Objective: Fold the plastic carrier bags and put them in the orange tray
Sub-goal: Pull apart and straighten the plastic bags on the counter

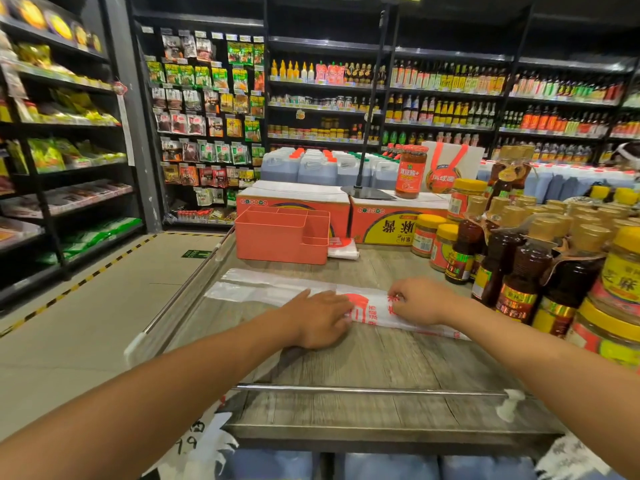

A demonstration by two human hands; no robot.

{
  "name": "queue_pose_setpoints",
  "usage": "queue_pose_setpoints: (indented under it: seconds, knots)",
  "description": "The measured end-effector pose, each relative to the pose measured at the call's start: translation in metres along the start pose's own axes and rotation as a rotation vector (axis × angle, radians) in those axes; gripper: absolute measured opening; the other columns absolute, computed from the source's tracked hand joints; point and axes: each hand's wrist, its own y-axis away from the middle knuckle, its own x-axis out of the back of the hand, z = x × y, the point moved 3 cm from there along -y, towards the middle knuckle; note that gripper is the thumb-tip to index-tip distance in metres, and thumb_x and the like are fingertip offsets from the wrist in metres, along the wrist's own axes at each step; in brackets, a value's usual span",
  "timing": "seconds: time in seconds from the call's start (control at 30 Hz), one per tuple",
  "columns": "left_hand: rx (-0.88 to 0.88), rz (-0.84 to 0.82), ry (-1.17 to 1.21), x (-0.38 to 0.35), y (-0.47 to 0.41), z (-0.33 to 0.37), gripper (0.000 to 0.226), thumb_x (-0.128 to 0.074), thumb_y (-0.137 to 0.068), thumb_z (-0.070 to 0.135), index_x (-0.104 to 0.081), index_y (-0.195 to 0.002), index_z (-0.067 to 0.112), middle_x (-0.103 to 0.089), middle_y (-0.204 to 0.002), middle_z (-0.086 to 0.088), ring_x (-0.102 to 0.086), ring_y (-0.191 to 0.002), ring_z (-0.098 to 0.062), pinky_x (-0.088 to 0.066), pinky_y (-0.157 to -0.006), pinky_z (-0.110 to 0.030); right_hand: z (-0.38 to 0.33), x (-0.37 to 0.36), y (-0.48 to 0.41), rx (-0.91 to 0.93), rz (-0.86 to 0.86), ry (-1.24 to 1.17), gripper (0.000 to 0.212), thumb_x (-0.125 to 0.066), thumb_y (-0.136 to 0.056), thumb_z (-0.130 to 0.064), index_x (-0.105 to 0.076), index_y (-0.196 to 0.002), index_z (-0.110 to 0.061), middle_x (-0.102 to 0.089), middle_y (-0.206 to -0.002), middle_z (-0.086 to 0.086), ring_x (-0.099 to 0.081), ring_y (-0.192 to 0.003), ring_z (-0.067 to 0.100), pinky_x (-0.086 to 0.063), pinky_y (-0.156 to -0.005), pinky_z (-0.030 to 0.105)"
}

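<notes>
Left hand [318, 318]: flat, fingers straight, pressing the middle of the carrier bag [263, 292]. Right hand [420, 301]: curled, pinching the bag's printed end. Bag narrowed to a strip on the shelf top [346, 365], long axis left to right (across both forearms). Orange tray [277, 240] beyond the strip, nearer the left hand. Likely next: fold end over end, starting from the right.

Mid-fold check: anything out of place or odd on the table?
One thing: a white plastic bag lies on the table just right of the orange tray, not inside it. Nothing looks spilled or damaged. The carrier bag under the left hand and right hand lies flat as a long strip.
</notes>
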Motion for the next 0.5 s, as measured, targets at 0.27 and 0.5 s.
queue_pose_setpoints:
  seconds: [0.27, 0.5]
  knots:
    - [0.068, -0.119, 0.037, -0.018, -0.003, -0.006, 0.063, -0.011, -0.107, 0.057, 0.003, -0.164, 0.034, 0.011, -0.17, 0.014, 0.012, -0.157, -0.014, 0.008, -0.126, -0.052, -0.039, -0.031, 0.012, 0.246, -0.049, -0.091, 0.075, -0.028, -0.104, -0.06, -0.012, -0.163, -0.016, -0.009, -0.171, 0.002, -0.007, -0.156, 0.016, -0.006, -0.126, 0.032]
    - [0.126, -0.183, 0.037, -0.016, -0.001, -0.008, 0.063, -0.009, -0.106, 0.06, 0.009, -0.162, 0.038, 0.015, -0.169, 0.015, 0.015, -0.157, -0.02, 0.011, -0.125, -0.052, -0.03, -0.043, 0.028, 0.189, -0.217, -0.049, 0.095, -0.01, -0.087, -0.084, 0.007, -0.163, -0.029, 0.01, -0.17, -0.009, 0.01, -0.156, 0.012, 0.001, -0.127, 0.039]
